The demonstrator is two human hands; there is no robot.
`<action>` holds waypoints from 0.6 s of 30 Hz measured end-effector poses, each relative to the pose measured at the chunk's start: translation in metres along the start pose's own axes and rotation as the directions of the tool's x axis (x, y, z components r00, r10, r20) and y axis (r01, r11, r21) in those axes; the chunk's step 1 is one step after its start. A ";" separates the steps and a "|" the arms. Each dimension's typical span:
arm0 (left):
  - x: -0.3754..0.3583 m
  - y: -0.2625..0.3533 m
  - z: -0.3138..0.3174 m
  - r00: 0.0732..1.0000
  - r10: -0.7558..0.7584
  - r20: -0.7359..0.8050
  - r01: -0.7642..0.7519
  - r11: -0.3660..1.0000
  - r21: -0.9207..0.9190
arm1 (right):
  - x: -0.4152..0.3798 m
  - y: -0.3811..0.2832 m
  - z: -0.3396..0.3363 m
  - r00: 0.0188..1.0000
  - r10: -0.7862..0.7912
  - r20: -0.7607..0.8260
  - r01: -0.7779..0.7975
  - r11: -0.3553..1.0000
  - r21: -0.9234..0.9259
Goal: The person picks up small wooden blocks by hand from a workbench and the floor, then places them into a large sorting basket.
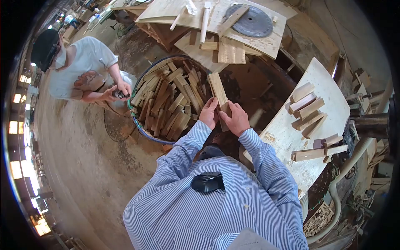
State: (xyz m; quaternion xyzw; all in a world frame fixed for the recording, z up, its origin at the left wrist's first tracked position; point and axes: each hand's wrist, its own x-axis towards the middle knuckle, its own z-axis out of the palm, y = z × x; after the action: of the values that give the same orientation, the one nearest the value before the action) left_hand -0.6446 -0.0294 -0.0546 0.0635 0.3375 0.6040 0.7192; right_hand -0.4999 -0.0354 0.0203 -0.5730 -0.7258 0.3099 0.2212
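Both my hands grip one rectangular wooden block (218, 88), held slanted in front of my chest. My left hand (209, 113) has its fingers and thumb on the block's left side near the lower end. On the other side, my right hand (236, 118) is wrapped round the same end, hiding part of it. Just left of my hands stands a large round basket (138, 116) filled with wooden pieces (166, 98). To the right, a pale board (287, 146) bears several short wooden blocks (310, 109) and a small wooden assembly (318, 152).
A circular saw blade (258, 21) lies on a plywood table (208, 25) ahead, with wooden strips beside it. Another person (85, 71) stands left of the basket, holding a small dark object. A pale hose (333, 191) curves along the right, near a machine shaft (371, 121).
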 end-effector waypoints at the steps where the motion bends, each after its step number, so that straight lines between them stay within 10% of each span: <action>1: 0.000 0.001 -0.003 0.999 0.016 -0.029 -0.016 1.000 -0.008 | 0.003 -0.003 0.000 0.999 0.007 0.042 -0.006 1.000 -0.014; 18: -0.012 0.046 -0.019 0.982 0.102 -0.161 -0.083 0.989 0.122 | 0.036 -0.030 0.036 0.971 -0.048 0.233 0.073 0.992 -0.100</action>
State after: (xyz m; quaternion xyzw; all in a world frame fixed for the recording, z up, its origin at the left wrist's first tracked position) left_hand -0.6933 -0.0341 -0.0412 0.0693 0.4273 0.6197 0.6547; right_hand -0.5538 -0.0119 0.0150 -0.5217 -0.7795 0.3276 0.1135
